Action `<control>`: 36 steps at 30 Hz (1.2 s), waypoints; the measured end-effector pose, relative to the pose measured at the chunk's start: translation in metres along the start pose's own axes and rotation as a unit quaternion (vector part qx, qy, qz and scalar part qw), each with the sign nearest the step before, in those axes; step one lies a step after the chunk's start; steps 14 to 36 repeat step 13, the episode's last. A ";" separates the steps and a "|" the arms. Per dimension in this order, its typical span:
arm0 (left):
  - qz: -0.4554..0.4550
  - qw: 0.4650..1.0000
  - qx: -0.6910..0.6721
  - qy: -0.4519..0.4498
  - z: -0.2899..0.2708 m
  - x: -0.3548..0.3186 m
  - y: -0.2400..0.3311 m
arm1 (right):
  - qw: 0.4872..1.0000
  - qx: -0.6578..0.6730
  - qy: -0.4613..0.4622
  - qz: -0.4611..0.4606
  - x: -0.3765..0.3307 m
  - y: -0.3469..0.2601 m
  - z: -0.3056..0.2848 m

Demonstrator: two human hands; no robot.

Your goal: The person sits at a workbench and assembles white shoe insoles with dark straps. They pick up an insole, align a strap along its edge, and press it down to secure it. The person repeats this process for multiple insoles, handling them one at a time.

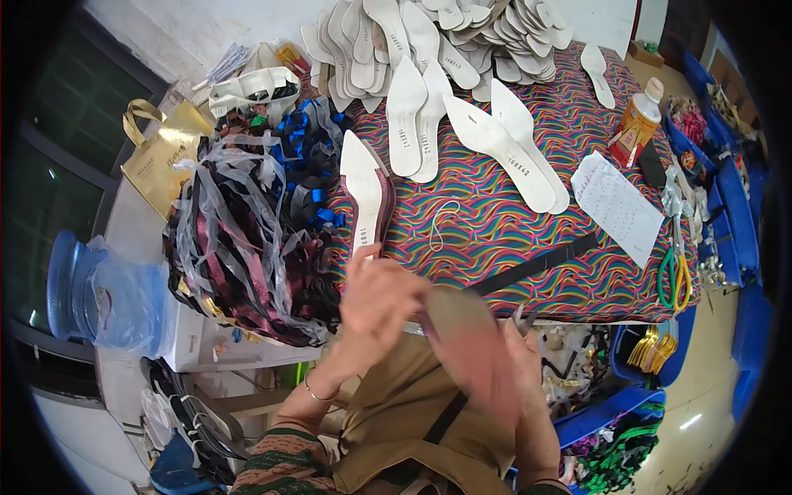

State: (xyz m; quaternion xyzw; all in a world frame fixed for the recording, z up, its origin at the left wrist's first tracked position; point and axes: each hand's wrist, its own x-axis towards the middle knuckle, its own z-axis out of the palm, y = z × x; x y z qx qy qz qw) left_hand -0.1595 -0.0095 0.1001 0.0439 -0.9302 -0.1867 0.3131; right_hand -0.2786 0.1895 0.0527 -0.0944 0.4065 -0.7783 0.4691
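Observation:
My left hand point(384, 297) is smeared by motion, its fingers bent, beside the heel end of a white insole point(363, 186) edged in dark red. A blurred, reddish-brown shoe-sole-shaped piece point(474, 351) hangs between my hands, its upper end close to my left hand. Whether that hand grips it cannot be made out. My right hand point(521, 351), partly covered by this piece, is closed on a small metal cutting tool, apparently snips point(521, 318), whose tips point up at the table edge. A black strap point(536, 268) lies just beyond it.
White insoles point(404, 120) lie on the patterned cloth point(487, 247), with a large heap behind. Bundled straps point(239, 239) pile at left. At right are a paper sheet point(619, 206), a bottle point(639, 124) and scissors point(676, 268). Blue bins point(606, 417) stand below the right edge.

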 end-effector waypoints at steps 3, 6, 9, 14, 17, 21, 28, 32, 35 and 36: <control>-0.369 0.900 -0.176 0.153 -0.010 0.009 -0.012 | 0.944 -0.279 -0.009 -0.174 0.026 -0.010 -0.017; -0.368 0.872 -0.274 0.169 -0.002 0.003 -0.068 | 0.828 -0.466 0.066 -0.306 0.051 -0.015 -0.033; -0.320 0.943 0.077 0.043 0.017 -0.010 -0.103 | 0.784 -0.501 0.108 -0.350 0.063 -0.009 -0.043; -0.358 0.930 0.073 0.042 0.030 -0.002 -0.087 | 0.804 -0.467 0.124 -0.347 0.070 -0.011 -0.045; -0.358 0.930 0.073 0.042 0.030 -0.002 -0.087 | 0.804 -0.467 0.124 -0.347 0.070 -0.011 -0.045; -0.358 0.930 0.073 0.042 0.030 -0.002 -0.087 | 0.804 -0.467 0.124 -0.347 0.070 -0.011 -0.045; -0.358 0.930 0.073 0.042 0.030 -0.002 -0.087 | 0.804 -0.467 0.124 -0.347 0.070 -0.011 -0.045; -0.358 0.930 0.073 0.042 0.030 -0.002 -0.087 | 0.804 -0.467 0.124 -0.347 0.070 -0.011 -0.045; -0.358 0.930 0.073 0.042 0.030 -0.002 -0.087 | 0.804 -0.467 0.124 -0.347 0.070 -0.011 -0.045; -0.358 0.930 0.073 0.042 0.030 -0.002 -0.087 | 0.804 -0.467 0.124 -0.347 0.070 -0.011 -0.045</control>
